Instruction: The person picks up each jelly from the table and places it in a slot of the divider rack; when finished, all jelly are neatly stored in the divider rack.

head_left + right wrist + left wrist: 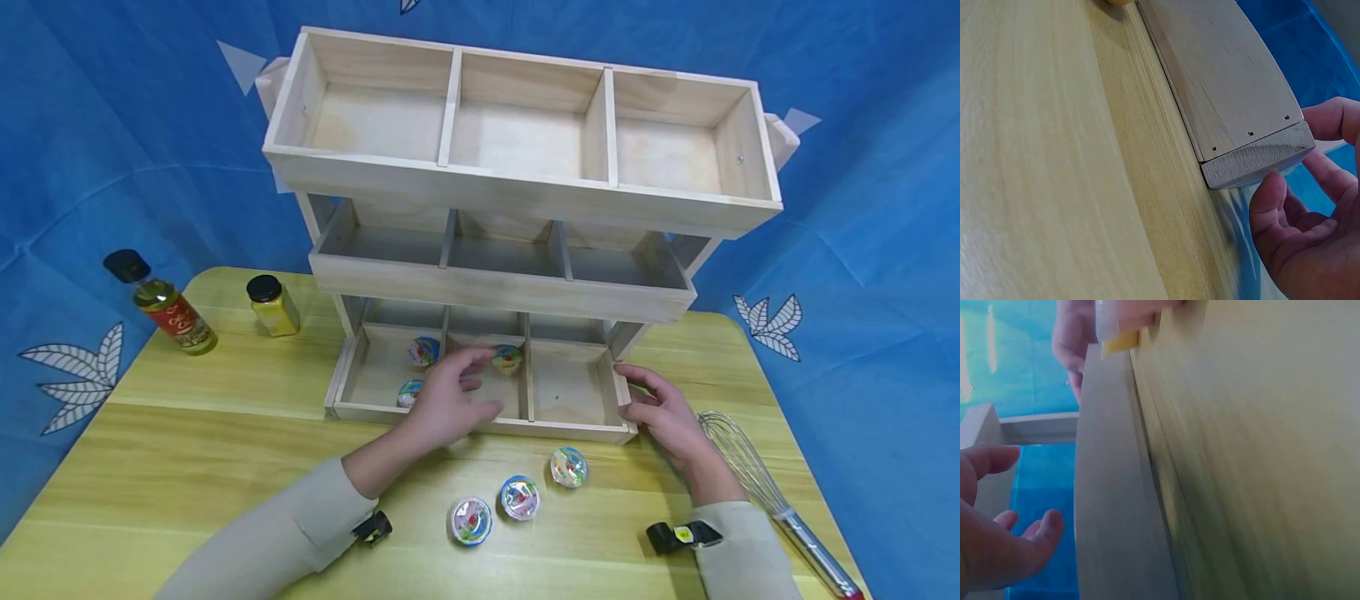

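Observation:
My left hand [450, 398] is over the middle compartment of the wooden shelf's bottom tray [450, 422], its fingers apart and holding nothing. Just beyond its fingertips, a small lidded cup [507, 358] lies in that compartment. Two more cups [424, 351] are in the left compartment, one partly behind the hand. At the tray's right end, my right hand [667, 414] rests its fingers and thumb around the corner; the right wrist view shows this hand [1316, 231] beside the wooden end piece [1260, 156]. In the left wrist view the left hand [1010, 531] has thumb and fingers spread.
Three lidded cups [520, 498] stand on the table in front of the tray. A whisk [780, 508] lies at the right. An oil bottle [176, 315] and a yellow jar [274, 307] stand at the left. Two upper shelf tiers [517, 179] overhang the bottom tray.

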`<state>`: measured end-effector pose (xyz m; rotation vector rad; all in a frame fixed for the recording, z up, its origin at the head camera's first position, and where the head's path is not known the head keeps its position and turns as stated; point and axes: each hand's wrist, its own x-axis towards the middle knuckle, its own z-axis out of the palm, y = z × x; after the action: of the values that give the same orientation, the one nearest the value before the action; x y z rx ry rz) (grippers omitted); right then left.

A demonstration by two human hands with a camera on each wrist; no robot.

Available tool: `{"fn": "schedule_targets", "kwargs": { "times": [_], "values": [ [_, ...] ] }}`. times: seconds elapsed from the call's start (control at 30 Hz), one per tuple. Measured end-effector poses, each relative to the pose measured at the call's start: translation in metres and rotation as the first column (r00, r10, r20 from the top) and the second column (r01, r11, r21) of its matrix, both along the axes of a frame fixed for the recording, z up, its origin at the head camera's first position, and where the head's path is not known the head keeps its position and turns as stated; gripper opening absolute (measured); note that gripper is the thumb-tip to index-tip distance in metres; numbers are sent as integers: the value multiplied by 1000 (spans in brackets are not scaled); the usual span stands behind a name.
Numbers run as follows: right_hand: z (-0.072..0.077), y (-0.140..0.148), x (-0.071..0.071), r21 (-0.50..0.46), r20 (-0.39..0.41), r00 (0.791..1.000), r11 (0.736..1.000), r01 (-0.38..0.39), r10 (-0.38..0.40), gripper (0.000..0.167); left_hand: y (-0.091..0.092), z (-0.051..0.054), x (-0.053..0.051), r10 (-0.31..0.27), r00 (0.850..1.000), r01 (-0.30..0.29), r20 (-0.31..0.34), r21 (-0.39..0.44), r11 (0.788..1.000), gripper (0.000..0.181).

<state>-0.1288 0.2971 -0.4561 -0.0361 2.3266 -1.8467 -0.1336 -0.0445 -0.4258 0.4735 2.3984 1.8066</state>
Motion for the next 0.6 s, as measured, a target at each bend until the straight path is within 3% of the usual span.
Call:
{"fn": "schedule_targets", "kwargs": {
  "times": [0.17,0.33,0.47,0.6],
  "values": [
    [0,0,0,1,-2,1000,1000,-1,1,62,-10,3,18,-44,998,46,-35,45,998,65],
    [-1,0,0,-5,0,1000,1000,4,-4,63,-21,0,33,-125,992,126,-17,72,989,62],
    [-1,0,-1,-7,-3,1000,1000,6,-6,63,-30,-4,41,-215,976,210,40,90,973,60],
    [-1,0,-1,-3,-7,1000,1000,4,-5,62,-40,-9,49,-289,949,279,125,88,956,62]
  ]
}}
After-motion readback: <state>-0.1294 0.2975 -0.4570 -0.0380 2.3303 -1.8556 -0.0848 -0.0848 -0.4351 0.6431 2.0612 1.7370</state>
